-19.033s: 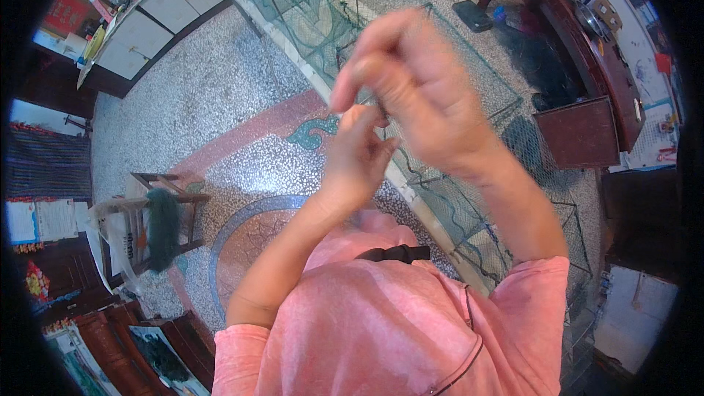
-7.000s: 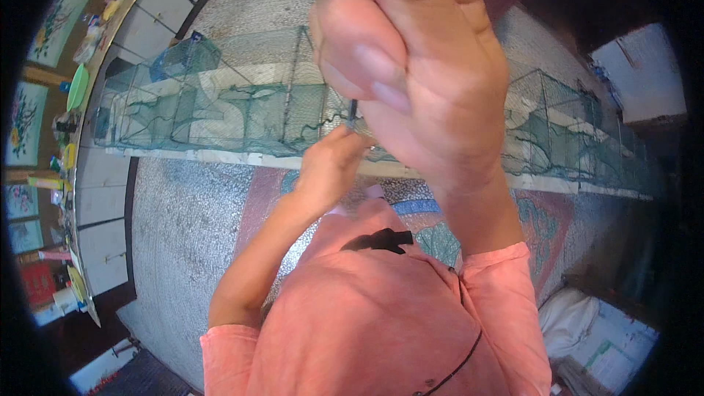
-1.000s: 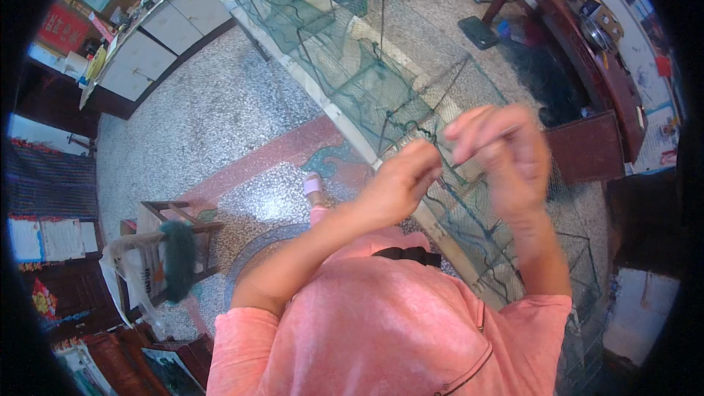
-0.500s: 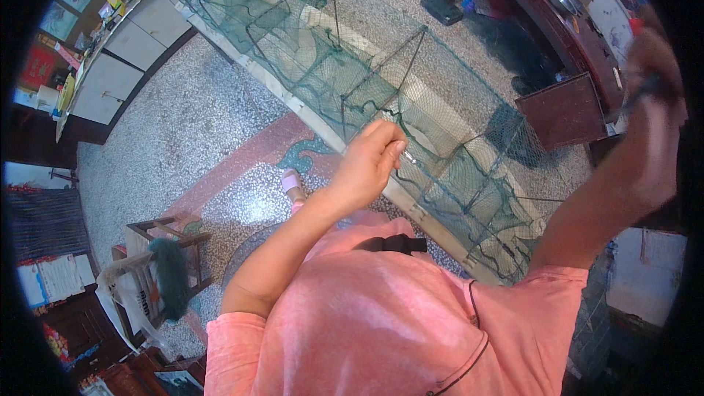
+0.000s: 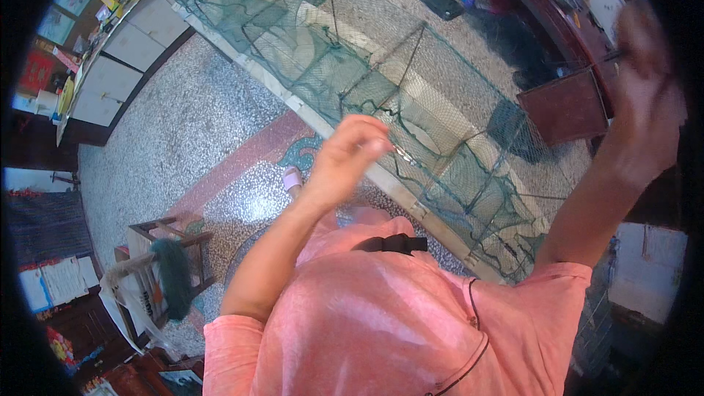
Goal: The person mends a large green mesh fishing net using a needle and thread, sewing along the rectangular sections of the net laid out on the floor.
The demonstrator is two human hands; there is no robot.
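A long green mesh net trap [image 5: 433,125] with dark square frames stretches diagonally over a pale narrow board [image 5: 400,189]. At the net's near edge, my left hand [image 5: 346,158] is closed, thumb and fingers pinched together; what they hold, if anything, is too small to make out. Small shiny pieces [image 5: 403,154] show on the mesh just right of its fingertips. My right hand [image 5: 649,66] is raised at the far right, well away from the net and smeared by motion. Its fingers cannot be read.
A wooden stool [image 5: 198,257] at lower left carries a bundle of dark green twine [image 5: 170,279] and a plastic bag [image 5: 125,301]. White cabinets [image 5: 121,66] line the left wall. A dark red table [image 5: 572,22] and a brown box [image 5: 563,106] stand at right.
My left hand has shifted left and slightly back toward me. The raised right hand has moved a little higher, staying at the far right. The net lies nearly as before.
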